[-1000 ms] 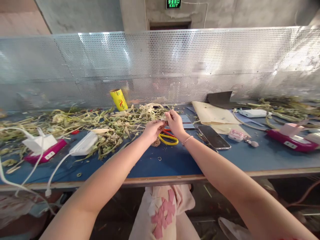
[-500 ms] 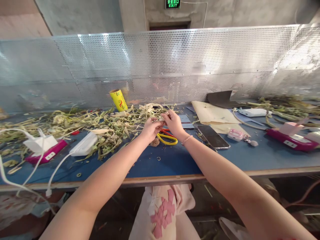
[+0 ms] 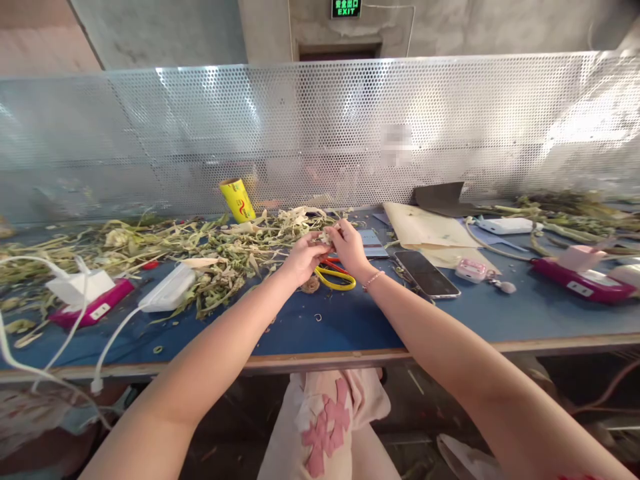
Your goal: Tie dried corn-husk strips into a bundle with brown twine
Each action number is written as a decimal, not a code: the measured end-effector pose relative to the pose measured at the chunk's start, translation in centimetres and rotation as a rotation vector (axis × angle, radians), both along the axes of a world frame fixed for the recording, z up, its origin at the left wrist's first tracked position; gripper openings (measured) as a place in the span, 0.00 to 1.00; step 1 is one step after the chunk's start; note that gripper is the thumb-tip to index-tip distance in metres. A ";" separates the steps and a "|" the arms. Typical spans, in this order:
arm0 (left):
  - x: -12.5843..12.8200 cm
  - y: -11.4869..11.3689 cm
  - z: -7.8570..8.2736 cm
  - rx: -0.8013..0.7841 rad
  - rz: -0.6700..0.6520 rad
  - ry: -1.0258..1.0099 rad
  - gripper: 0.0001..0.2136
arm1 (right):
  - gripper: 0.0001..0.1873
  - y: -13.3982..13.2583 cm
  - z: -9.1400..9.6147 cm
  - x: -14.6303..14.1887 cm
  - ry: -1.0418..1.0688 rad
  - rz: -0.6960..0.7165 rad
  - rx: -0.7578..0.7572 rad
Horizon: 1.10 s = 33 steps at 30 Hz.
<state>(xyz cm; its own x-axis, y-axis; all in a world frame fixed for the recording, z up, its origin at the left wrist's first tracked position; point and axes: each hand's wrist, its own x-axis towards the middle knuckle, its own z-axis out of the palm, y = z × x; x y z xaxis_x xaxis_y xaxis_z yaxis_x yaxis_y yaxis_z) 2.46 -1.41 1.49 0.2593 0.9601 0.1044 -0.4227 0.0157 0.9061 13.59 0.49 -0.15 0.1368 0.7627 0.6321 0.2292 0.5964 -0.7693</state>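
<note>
My left hand [image 3: 306, 257] and my right hand [image 3: 349, 247] meet over the middle of the blue table. Between their closed fingertips is a small pale piece of dried plant [image 3: 325, 238], partly covered by the fingers. Just beneath the hands lie scissors with yellow and red handles [image 3: 336, 280]; their blades are hidden. A brown ball of twine [image 3: 311, 285] sits by the scissors, under my left wrist. Left of my hands spreads a heap of dried leaves and stems [image 3: 225, 257].
A yellow cardboard tube [image 3: 239, 202] stands at the back against the perforated metal screen [image 3: 280, 133]. Magenta power strips [image 3: 95, 310] with chargers and cables lie at both sides. Right of my hands are a phone [image 3: 427, 273], a pink earphone case [image 3: 471, 269] and paper [image 3: 425, 227].
The pale piece shows more plainly between my fingertips, where a thin pale strip showed before. My fingers have shifted slightly; the arms and table things stay in place.
</note>
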 end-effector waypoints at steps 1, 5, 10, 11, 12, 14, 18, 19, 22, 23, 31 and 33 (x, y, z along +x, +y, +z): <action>0.0 0.0 0.0 0.001 -0.005 -0.008 0.12 | 0.12 0.0 0.0 0.0 -0.004 -0.003 0.004; -0.2 0.2 -0.1 -0.047 -0.012 -0.023 0.07 | 0.12 0.0 -0.1 0.1 -0.018 -0.023 0.003; -0.3 0.5 -0.3 -0.023 0.046 0.019 0.05 | 0.12 -0.2 0.0 0.0 -0.048 -0.024 0.012; -0.3 0.6 -0.4 -0.010 0.061 0.040 0.05 | 0.12 -0.2 0.0 -0.1 -0.052 -0.025 0.017; -0.2 0.6 -0.5 0.003 0.081 0.062 0.05 | 0.12 -0.2 0.0 -0.1 -0.058 -0.026 0.020; -0.1 0.6 -0.7 0.044 0.152 0.098 0.05 | 0.11 -0.2 -0.1 -0.3 -0.072 -0.030 0.024; 0.2 0.7 -1.3 0.215 0.362 0.146 0.06 | 0.11 -0.2 -0.3 -0.6 -0.092 -0.041 0.035; 0.2 0.7 -1.4 0.257 0.395 0.157 0.07 | 0.11 -0.2 -0.3 -0.7 -0.093 -0.049 0.040; 0.1 0.7 -1.3 0.311 0.451 0.216 0.08 | 0.12 -0.2 -0.4 -1.0 -0.095 -0.061 0.051; 0.1 0.6 -1.2 0.311 0.467 0.252 0.08 | 0.12 -0.3 -0.4 -1.0 -0.097 -0.061 0.051; -0.2 0.9 -1.3 0.338 0.557 0.334 0.08 | 0.14 -0.4 -0.3 -1.4 -0.088 -0.005 0.053; -0.3 1.0 -1.4 0.352 0.568 0.286 0.08 | 0.14 -0.4 -0.2 -1.5 -0.055 0.023 0.049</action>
